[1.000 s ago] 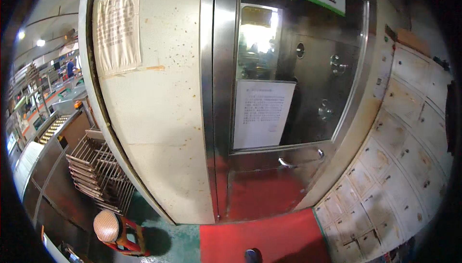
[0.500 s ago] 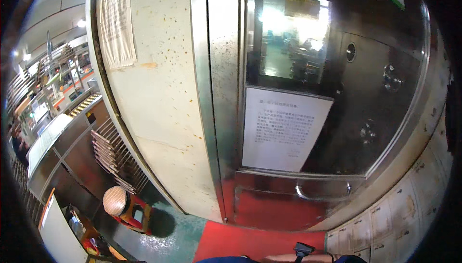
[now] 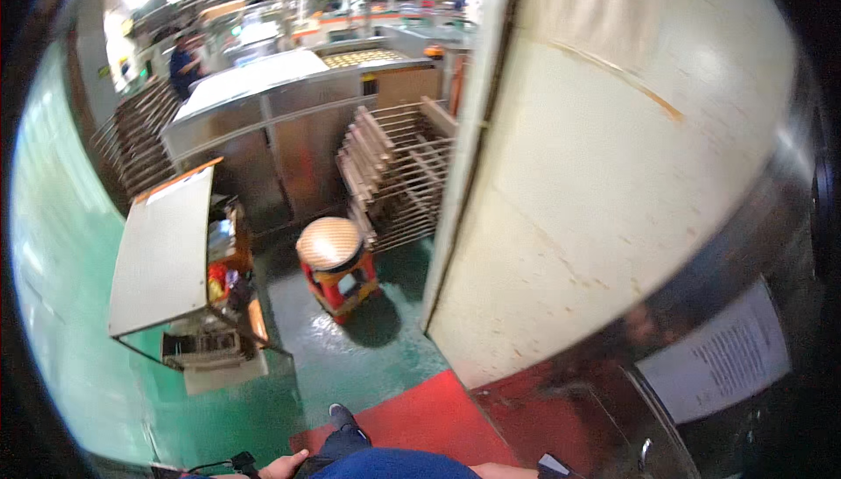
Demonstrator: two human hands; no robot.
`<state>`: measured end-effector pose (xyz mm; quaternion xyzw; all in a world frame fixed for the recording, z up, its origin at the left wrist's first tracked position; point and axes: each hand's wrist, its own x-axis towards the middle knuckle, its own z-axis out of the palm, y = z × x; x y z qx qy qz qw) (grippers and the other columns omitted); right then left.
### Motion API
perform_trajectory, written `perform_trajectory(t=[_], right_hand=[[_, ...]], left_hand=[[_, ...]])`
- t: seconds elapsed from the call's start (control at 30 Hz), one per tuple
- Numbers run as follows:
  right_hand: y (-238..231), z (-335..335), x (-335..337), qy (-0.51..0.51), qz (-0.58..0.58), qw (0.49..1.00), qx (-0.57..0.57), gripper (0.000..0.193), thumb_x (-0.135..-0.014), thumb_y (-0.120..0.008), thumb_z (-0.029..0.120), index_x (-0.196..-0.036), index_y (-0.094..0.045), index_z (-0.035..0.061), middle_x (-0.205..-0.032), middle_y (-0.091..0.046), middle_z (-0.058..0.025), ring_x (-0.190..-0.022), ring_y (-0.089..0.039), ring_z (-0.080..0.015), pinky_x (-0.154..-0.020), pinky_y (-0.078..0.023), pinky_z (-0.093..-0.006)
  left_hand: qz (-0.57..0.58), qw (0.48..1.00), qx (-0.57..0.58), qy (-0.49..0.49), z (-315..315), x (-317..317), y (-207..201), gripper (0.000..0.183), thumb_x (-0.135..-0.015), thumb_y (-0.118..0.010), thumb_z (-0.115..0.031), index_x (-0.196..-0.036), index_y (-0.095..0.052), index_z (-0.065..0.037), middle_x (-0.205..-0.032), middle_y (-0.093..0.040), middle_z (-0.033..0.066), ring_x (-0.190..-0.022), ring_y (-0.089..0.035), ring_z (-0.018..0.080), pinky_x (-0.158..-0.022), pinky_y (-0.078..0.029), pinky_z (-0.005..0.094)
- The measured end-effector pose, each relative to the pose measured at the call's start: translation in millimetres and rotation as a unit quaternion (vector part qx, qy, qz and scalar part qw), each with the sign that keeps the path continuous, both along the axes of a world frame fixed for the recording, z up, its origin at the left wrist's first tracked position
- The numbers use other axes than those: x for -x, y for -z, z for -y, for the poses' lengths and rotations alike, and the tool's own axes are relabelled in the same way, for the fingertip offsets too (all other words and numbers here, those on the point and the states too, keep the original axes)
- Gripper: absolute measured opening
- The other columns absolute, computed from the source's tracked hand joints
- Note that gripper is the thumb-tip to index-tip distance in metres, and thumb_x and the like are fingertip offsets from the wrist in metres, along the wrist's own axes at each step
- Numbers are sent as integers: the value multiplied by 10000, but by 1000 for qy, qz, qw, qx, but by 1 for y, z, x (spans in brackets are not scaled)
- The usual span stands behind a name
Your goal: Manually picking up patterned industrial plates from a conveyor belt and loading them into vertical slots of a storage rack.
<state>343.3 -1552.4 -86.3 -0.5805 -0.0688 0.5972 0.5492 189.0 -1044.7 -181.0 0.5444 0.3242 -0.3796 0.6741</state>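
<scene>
At the lower edge, my left hand (image 3: 285,464) shows beside my dark trouser leg, with a black strap at its wrist. Its thumb side is visible, but the other fingers are hidden. I see nothing held in it. Part of my right hand (image 3: 501,472) appears right of my blue top, near a dark device (image 3: 552,465) strapped at the wrist. Its fingers are out of sight. Ahead on the floor is a stool (image 3: 331,244) with a round tan seat and red and yellow legs. The red mat (image 3: 429,422) lies around my foot.
A white-topped table (image 3: 166,247) with items on its shelf stands at left. Metal racks (image 3: 403,172) are stacked behind the stool, before a long metal machine (image 3: 289,102). A pale wall panel (image 3: 604,198) and dark door with a paper sheet (image 3: 723,356) fill the right. A person (image 3: 184,67) stands far off.
My view has swung left: the door and wall panel have shifted right, while the stool, racks and table have come toward the middle. My left hand and one foot are now in view.
</scene>
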Motion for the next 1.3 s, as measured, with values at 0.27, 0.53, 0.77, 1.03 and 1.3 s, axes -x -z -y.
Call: perform_trajectory(t=[0.27, 0.53, 0.77, 1.03, 1.3], right_hand=[[-42, -166, -97, -201, 238, 938, 152, 388, -1024, -480, 270, -1331, -598, 64, -1241, -652, -237, -1160, -612, -347, -973, -461, -398], [11, -283, -226, -306, 274, 912, 19, 294, -1007, -515, 282, -1139, -664, 64, -1079, -713, -189, -1060, -681, -307, -882, -517, -407], [3, -389, -354, -425, 313, 843, -99, 307, -907, -643, 247, -1159, -636, 71, -1001, -712, -172, -941, -682, -380, -820, -524, -390], [28, -474, -505, -529, 227, 811, -105, 272, -969, -617, 271, -1114, -625, 41, -959, -688, -93, -896, -646, -199, -831, -507, -342], [24, -606, -593, -420, 368, 828, -54, 284, -976, -561, 296, -1040, -640, 31, -919, -678, -182, -868, -667, -347, -782, -516, -404]], left_hand=[[-41, 984, 89, -150, -108, -15, 20, 632, -971, -544, -545, -1390, -554, -71, -1292, -633, 105, -1070, -604, 231, -1017, -430, 423], [-38, 942, 74, -324, -147, 7, 18, 571, -1023, -441, -500, -1376, -565, -69, -1307, -637, 111, -1100, -620, 238, -1021, -452, 402], [-73, 872, 114, -470, -118, -20, 25, 541, -1069, -350, -461, -1365, -574, -67, -1320, -641, 116, -1127, -635, 244, -1024, -472, 384], [-92, 804, 134, -571, -81, -143, 22, 547, -1086, -329, -449, -1308, -610, -36, -1235, -677, 92, -1118, -617, 201, -1031, -455, 356], [114, 787, -508, -332, -218, -322, -46, 232, -992, -591, -238, -927, -655, -24, -913, -665, 122, -912, -649, 276, -846, -508, 387]])
